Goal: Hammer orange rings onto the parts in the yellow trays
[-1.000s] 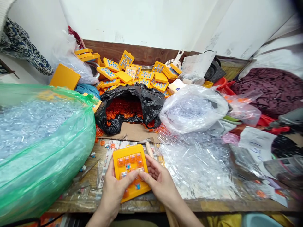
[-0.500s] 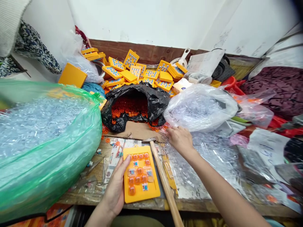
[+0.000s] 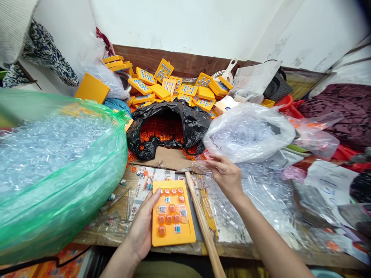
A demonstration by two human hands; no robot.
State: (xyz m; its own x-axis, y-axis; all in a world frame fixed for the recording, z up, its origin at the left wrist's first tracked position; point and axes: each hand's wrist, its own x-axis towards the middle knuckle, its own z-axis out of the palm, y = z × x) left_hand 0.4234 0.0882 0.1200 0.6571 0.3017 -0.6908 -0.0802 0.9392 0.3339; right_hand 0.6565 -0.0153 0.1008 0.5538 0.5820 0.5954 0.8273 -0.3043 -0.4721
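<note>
My left hand [image 3: 142,224] is closed on the left edge of a flat yellow plastic board [image 3: 174,235], thumb on top. The board is tilted toward me over the table's front edge. Clear orange caps [image 3: 169,219] sit on it in rows, with two larger clear caps and a few small blue-and-white switches among them. To the right of the board, my right hand [image 3: 227,175] is raised, its thumb and fingers pinched together near some clear plastic; what they hold is too small to make out. Between the hands lies a hammer with a wooden handle [image 3: 203,220].
A black bag [image 3: 194,123] of orange caps lies behind the board. Bags of clear pieces flank it: a green one [image 3: 110,185] at left, a white one [image 3: 255,152] at right. Yellow boards [image 3: 160,91] are heaped against the wall. Clear plastic pieces [image 3: 261,193] cover the right side.
My right hand has drawn back slightly toward me and to the right from the spot beside the white bag, and its fingers have come up. The left hand keeps hold of the board.
</note>
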